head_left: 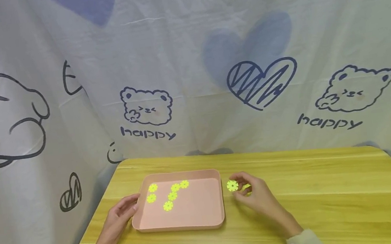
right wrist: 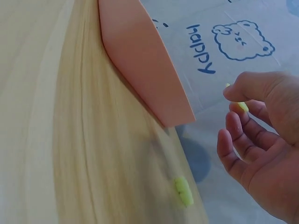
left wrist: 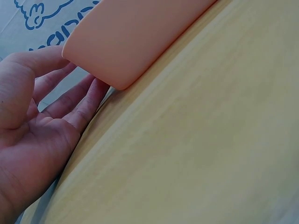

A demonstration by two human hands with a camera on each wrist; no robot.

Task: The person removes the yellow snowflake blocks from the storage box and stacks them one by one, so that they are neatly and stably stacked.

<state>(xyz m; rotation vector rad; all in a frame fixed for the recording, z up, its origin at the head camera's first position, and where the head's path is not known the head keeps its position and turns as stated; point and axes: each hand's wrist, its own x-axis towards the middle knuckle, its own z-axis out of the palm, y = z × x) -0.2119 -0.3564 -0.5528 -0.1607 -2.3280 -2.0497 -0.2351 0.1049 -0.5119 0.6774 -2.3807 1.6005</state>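
Yellow snowflake disc (head_left: pixel 230 187) is what I have in the air, just right of the tray (head_left: pixel 198 207); I judge it light, thin and fairly stiff, probably plastic. Its notched edge should resist slipping. I would take it by the rim, between thumb and fingertip, with little squeeze, since the slots might bend.

Working across from the left, my left hand (head_left: pixel 119 217) rests against the tray's left end, fingers loosely spread. The pink tray looks light enough to slide if nudged, so a touch on its wall probably steadies it. Inside lie six more discs (head_left: pixel 171 197), two at the left and four in a slanting run. On the right, my right hand (head_left: pixel 257 195) pinches the raised disc between thumb and finger.

Only the head view gives me the tray's contents and the held disc's face. The left wrist view adds fingertips by the tray's lower edge. The right wrist view shows a loose disc (right wrist: pixel 183 191) on the counter (right wrist: pixel 74 140); from the head, I get just a yellow patch behind the fingers.
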